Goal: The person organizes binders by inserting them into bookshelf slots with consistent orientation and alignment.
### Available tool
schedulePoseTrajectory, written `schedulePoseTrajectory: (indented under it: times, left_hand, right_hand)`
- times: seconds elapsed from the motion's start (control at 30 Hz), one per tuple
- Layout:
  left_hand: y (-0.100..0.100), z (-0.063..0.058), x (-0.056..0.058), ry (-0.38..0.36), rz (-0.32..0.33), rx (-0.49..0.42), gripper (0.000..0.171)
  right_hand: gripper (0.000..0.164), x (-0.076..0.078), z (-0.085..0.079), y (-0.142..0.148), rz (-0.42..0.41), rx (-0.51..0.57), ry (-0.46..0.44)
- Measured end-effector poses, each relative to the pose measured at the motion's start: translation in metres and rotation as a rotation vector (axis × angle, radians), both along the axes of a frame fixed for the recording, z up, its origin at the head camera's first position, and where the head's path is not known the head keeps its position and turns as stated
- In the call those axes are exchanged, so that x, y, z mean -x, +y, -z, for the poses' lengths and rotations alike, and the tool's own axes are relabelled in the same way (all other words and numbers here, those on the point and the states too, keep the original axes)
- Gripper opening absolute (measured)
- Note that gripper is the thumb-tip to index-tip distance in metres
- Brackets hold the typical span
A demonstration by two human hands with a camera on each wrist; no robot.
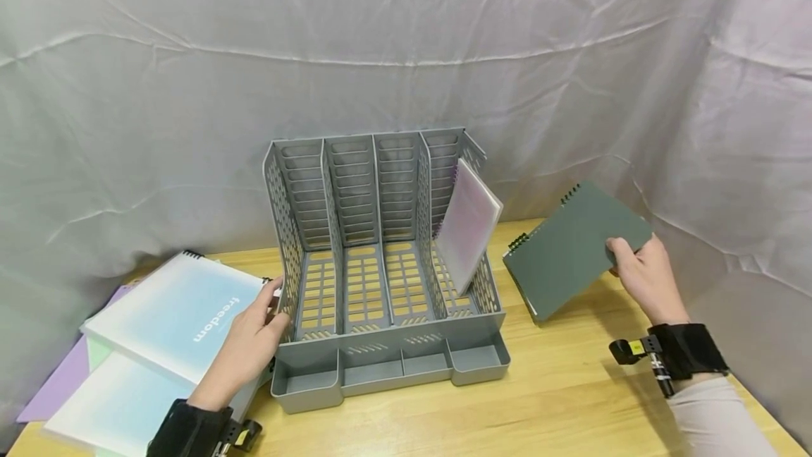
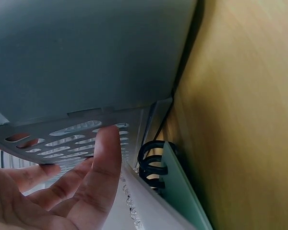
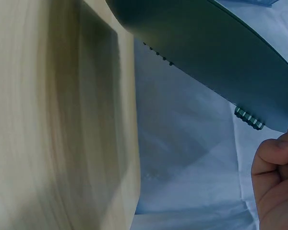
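A grey file organizer [image 1: 391, 330] with tall slotted dividers stands on the table. My left hand [image 1: 250, 340] touches its left side; in the left wrist view the fingers [image 2: 105, 163] lie fairly straight against the perforated side wall [image 2: 62, 143]. To the organizer's right, my right hand [image 1: 650, 277] pinches a dark green spiral notebook [image 1: 574, 252] by its right edge, thumb on the cover. The notebook is tilted, with its coil towards the upper left. A pinkish-white spiral notebook [image 1: 469, 221] leans upright in the organizer's rightmost compartment.
Several notebooks lie overlapped at the left, among them a blue-white one marked "freedom" [image 1: 184, 309] and a purple one [image 1: 60, 386]. Small open trays [image 1: 307, 383] line the organizer's front. Behind the wooden table [image 1: 558, 393] hangs a grey cloth [image 1: 393, 34].
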State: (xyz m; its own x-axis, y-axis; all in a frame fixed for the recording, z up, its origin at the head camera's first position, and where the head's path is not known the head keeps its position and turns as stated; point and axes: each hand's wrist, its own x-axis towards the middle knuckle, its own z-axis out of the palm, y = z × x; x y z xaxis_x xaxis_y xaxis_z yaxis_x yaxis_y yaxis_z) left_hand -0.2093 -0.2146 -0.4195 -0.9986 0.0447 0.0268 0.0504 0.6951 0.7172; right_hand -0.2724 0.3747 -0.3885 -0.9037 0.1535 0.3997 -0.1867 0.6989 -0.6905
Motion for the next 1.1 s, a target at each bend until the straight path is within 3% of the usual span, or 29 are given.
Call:
schedulePoseTrajectory:
  times: [0.2,0.53,0.63,0.7,0.83,0.97,1.1]
  left_hand:
    - [0.0,0.0,-0.001,0.01,0.0,-0.001,0.063]
    - [0.0,0.0,0.0,0.006,-0.006,0.003,0.063]
    - [0.0,0.0,0.0,0.008,-0.006,0.002,0.063]
    - [0.001,0.0,0.0,0.007,-0.005,0.0,0.063]
    - [0.001,0.0,-0.001,0.001,0.0,-0.007,0.063]
    - [0.001,-0.001,-0.001,-0.003,0.002,-0.003,0.063]
    - [0.0,-0.001,-0.001,-0.006,0.004,0.002,0.064]
  right_hand:
    - [0.031,0.0,-0.006,-0.008,-0.036,0.074,0.065]
    - [0.034,-0.009,-0.023,-0.014,0.015,0.171,0.105]
    - [0.029,-0.012,-0.027,-0.013,-0.032,0.258,0.097]
    - [0.023,-0.015,-0.03,-0.013,-0.104,0.376,0.096]
    - [0.014,-0.021,-0.035,-0.011,-0.124,0.405,0.095]
    - [0.026,-0.027,-0.043,-0.007,-0.042,0.273,0.078]
    - [0.046,-0.032,-0.052,-0.002,-0.029,0.357,0.051]
